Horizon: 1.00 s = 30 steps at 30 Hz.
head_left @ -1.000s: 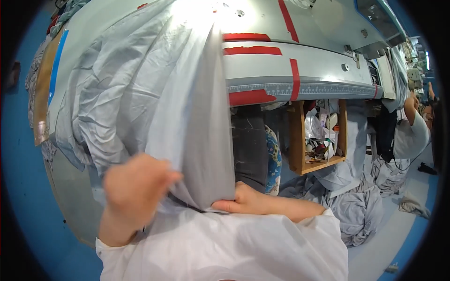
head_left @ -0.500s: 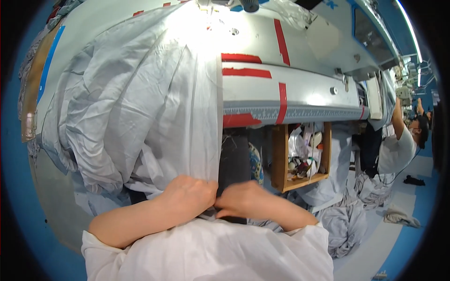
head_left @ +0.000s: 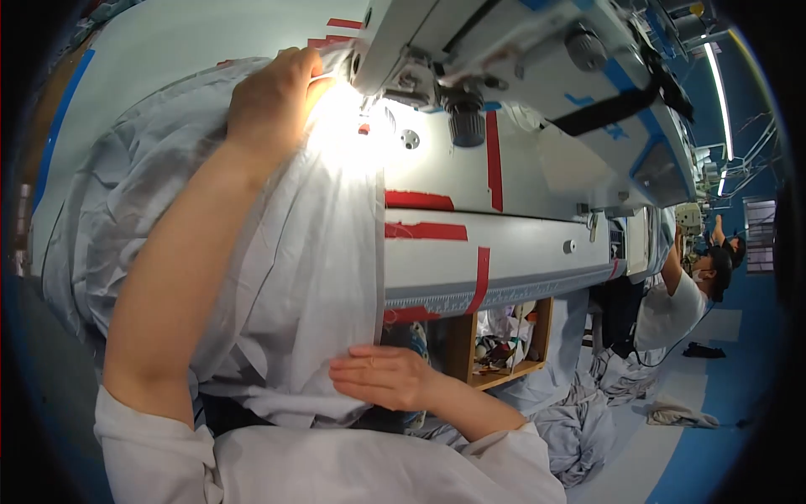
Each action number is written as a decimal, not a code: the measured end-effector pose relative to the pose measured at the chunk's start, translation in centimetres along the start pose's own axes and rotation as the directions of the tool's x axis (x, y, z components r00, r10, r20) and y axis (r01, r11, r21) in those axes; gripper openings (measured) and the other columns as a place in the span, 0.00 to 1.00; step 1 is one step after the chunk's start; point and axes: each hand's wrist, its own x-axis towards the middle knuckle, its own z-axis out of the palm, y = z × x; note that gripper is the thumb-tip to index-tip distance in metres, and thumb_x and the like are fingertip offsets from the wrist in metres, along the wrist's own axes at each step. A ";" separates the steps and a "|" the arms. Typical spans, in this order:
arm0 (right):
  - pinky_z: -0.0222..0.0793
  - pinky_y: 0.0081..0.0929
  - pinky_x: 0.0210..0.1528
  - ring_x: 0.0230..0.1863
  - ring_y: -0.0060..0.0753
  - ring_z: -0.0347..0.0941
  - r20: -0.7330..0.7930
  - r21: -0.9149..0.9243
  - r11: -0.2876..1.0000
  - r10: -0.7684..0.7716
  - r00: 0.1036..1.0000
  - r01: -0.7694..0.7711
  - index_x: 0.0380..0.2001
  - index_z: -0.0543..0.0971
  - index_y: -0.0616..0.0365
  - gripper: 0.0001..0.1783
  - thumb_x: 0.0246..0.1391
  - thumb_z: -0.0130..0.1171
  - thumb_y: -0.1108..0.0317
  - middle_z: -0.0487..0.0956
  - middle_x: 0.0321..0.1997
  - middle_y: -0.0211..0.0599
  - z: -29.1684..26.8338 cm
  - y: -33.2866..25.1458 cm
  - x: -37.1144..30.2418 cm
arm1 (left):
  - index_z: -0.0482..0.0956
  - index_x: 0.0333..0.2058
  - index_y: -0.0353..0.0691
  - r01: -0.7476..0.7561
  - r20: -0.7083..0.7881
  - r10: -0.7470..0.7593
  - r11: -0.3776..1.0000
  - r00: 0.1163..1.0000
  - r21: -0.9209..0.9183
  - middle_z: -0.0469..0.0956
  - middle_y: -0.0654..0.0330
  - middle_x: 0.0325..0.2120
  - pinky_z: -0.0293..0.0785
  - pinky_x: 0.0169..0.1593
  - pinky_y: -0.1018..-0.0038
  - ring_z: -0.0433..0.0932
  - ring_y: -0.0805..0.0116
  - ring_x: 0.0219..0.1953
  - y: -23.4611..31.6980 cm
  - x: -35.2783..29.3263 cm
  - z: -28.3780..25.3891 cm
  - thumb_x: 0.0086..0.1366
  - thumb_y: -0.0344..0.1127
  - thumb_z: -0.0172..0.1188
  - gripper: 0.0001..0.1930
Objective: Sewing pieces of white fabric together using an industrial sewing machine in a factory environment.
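A large piece of light grey fabric [head_left: 319,277] lies gathered over the left part of the sewing table and hangs over its front edge. My left hand [head_left: 273,105] is at the fabric's far end, just left of the sewing machine's [head_left: 512,67] needle area. Its fingers are bent and closed on the fabric. Bright lamp glare hides the needle and the fabric under it. Nearer to me, my right hand [head_left: 382,378] lies flat on the fabric by its straight right edge, fingers stretched out and holding nothing.
Red tape strips [head_left: 495,160] mark the white tabletop [head_left: 437,176]. A ruler strip [head_left: 520,294] runs along the front edge. Below it sits an open wooden drawer [head_left: 504,378] of small items. Heaped grey cloth [head_left: 579,437] lies lower right; a co-worker [head_left: 672,311] sits beyond.
My hands were together at the fabric's near edge. The left has moved far forward to the machine; the right has opened out flat on the fabric. The view has tilted up, showing more of the machine.
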 end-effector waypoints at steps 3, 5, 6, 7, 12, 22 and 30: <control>0.75 0.33 0.50 0.47 0.37 0.78 0.001 -0.004 1.000 0.021 1.000 -0.021 0.33 0.81 0.64 0.08 0.47 0.57 0.76 0.81 0.39 0.40 -0.9 0.0 0.6 | 0.73 0.31 0.40 -0.006 -0.061 0.005 1.000 0.998 -0.017 0.78 0.59 0.29 0.73 0.34 0.63 0.78 0.56 0.32 -1.0 2.6 1.3 0.59 0.41 0.61 0.11; 0.76 0.32 0.49 0.45 0.36 0.79 0.026 -0.005 0.999 0.036 0.999 -0.036 0.32 0.82 0.64 0.07 0.48 0.58 0.75 0.81 0.38 0.41 -1.6 0.2 1.0 | 0.74 0.30 0.40 0.024 -0.083 -0.022 1.000 0.996 0.013 0.78 0.59 0.29 0.73 0.34 0.63 0.78 0.56 0.32 -1.7 3.8 1.8 0.59 0.42 0.61 0.12; 0.76 0.32 0.49 0.45 0.36 0.79 0.032 -0.005 0.999 0.035 0.999 -0.035 0.32 0.82 0.64 0.07 0.48 0.58 0.75 0.81 0.38 0.41 -1.8 0.3 1.3 | 0.74 0.30 0.40 0.018 -0.106 -0.011 0.998 0.994 0.062 0.78 0.59 0.29 0.73 0.35 0.63 0.78 0.56 0.32 -2.1 4.4 2.0 0.59 0.43 0.61 0.13; 0.76 0.31 0.49 0.45 0.36 0.79 0.023 -0.002 0.999 0.044 0.999 -0.044 0.32 0.82 0.64 0.08 0.49 0.58 0.75 0.81 0.38 0.41 -1.9 0.5 1.5 | 0.75 0.30 0.40 0.013 -0.128 0.001 0.994 0.992 0.110 0.78 0.59 0.28 0.74 0.35 0.64 0.78 0.56 0.32 -2.4 4.9 2.3 0.59 0.44 0.61 0.13; 0.75 0.30 0.49 0.45 0.36 0.79 0.035 0.027 0.997 0.077 0.996 -0.078 0.33 0.82 0.62 0.08 0.50 0.56 0.74 0.82 0.39 0.40 -3.2 1.1 2.4 | 0.78 0.38 0.39 0.068 0.006 -0.069 0.992 0.998 0.104 0.79 0.49 0.36 0.74 0.43 0.61 0.78 0.47 0.41 -4.7 8.3 2.7 0.58 0.39 0.53 0.13; 0.75 0.30 0.50 0.47 0.32 0.79 0.019 -0.002 0.990 0.142 0.990 -0.142 0.34 0.82 0.58 0.07 0.52 0.56 0.73 0.82 0.39 0.36 -5.7 2.8 4.8 | 0.80 0.28 0.38 0.055 0.003 -0.056 0.998 0.998 0.010 0.80 0.50 0.27 0.75 0.40 0.63 0.80 0.53 0.32 -4.4 11.9 2.7 0.55 0.42 0.63 0.12; 0.77 0.29 0.48 0.45 0.33 0.79 0.113 0.187 0.971 0.129 0.985 -0.148 0.32 0.81 0.58 0.06 0.50 0.57 0.71 0.82 0.39 0.36 -7.7 6.5 7.5 | 0.79 0.25 0.38 0.048 -0.111 -0.053 0.998 0.992 -0.043 0.80 0.48 0.25 0.73 0.38 0.60 0.79 0.50 0.32 -9.1 16.1 5.7 0.52 0.47 0.64 0.16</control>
